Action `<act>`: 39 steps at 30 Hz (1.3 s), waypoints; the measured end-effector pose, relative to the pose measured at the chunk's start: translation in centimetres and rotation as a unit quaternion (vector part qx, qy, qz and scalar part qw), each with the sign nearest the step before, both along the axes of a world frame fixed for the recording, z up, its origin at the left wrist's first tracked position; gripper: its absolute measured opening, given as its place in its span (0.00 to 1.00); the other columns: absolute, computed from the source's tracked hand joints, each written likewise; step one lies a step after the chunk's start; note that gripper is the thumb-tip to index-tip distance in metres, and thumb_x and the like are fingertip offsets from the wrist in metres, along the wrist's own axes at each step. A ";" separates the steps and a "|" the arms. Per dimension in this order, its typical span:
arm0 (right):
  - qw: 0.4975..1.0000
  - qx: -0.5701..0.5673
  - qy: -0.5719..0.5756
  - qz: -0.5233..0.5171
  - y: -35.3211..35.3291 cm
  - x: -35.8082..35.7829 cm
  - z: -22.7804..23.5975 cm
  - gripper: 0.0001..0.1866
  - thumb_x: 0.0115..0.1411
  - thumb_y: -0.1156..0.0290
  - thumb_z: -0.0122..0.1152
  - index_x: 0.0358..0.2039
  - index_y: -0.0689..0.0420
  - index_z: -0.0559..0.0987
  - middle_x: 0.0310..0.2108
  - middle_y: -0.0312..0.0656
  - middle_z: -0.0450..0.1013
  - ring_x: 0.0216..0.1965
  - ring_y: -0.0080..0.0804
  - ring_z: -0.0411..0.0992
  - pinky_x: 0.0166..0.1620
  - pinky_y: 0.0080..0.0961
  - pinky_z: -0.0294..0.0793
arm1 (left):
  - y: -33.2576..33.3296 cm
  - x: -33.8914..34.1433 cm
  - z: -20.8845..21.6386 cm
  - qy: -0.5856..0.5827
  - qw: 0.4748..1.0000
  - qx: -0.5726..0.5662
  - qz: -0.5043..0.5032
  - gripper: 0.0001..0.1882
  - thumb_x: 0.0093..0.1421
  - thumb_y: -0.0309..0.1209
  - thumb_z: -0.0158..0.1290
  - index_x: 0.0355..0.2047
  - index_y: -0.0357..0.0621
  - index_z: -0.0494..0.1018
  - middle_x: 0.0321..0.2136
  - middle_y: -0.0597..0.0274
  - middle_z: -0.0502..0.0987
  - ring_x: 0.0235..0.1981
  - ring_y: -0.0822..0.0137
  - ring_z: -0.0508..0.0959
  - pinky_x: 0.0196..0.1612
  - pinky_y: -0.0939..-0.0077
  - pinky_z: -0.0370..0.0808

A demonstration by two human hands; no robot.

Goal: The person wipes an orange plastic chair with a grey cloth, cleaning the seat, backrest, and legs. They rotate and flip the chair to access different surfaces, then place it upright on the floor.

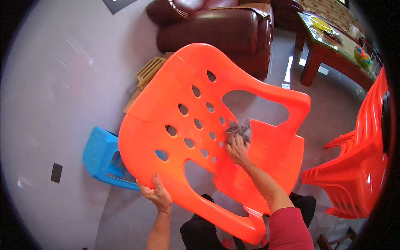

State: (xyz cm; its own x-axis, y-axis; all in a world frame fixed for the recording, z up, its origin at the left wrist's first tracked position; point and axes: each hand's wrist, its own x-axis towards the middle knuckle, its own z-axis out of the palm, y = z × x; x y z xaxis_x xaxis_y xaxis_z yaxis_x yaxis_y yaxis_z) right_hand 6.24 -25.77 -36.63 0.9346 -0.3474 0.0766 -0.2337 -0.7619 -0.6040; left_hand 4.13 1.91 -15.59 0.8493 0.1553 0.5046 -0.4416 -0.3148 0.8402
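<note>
An orange-red plastic armchair (166,133) with teardrop holes in its backrest fills the middle, tilted in front of my knees. My left hand (157,194) grips the edge of the backrest at the lower left, thumb on the near face, its other fingers hidden behind. Inside the chair, my right hand (237,149) presses a crumpled grey cloth (238,131) where the backrest meets the seat. The right forearm crosses over the seat and the near armrest side.
A blue plastic stool (102,154) stands by the wall at left. Several stacked orange-red chairs (350,171) are at right. Behind are a dark red leather sofa (208,37) and a glass-topped wooden table (339,50) holding baskets. A wall socket (56,172) is at far left.
</note>
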 end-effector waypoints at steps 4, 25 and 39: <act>0.978 0.082 -0.193 -0.022 1.9 -0.8 -2.6 0.29 0.59 0.58 0.49 0.58 0.59 0.62 0.57 0.53 0.56 0.59 0.52 0.53 0.57 0.54 0.50 | -0.7 -0.3 0.5 0.003 1.000 -0.008 0.008 0.20 0.64 0.31 0.47 0.52 0.31 0.59 0.47 0.49 0.71 0.47 0.60 0.72 0.51 0.65 0.70; 0.960 -0.038 -0.276 0.037 9.6 6.2 15.4 0.38 0.55 0.59 0.51 0.65 0.57 0.54 0.67 0.49 0.42 0.69 0.47 0.35 0.62 0.55 0.34 | -0.5 -0.2 0.0 -0.012 0.999 -0.035 0.017 0.17 0.62 0.30 0.51 0.47 0.33 0.62 0.43 0.54 0.72 0.42 0.65 0.72 0.46 0.71 0.70; 0.985 0.153 0.015 -0.073 6.3 -2.7 0.5 0.32 0.60 0.52 0.44 0.62 0.54 0.59 0.64 0.51 0.47 0.67 0.51 0.37 0.62 0.54 0.41 | -1.0 -0.2 0.6 -0.001 1.000 0.017 0.023 0.22 0.64 0.35 0.48 0.52 0.32 0.60 0.49 0.49 0.70 0.48 0.59 0.72 0.51 0.65 0.70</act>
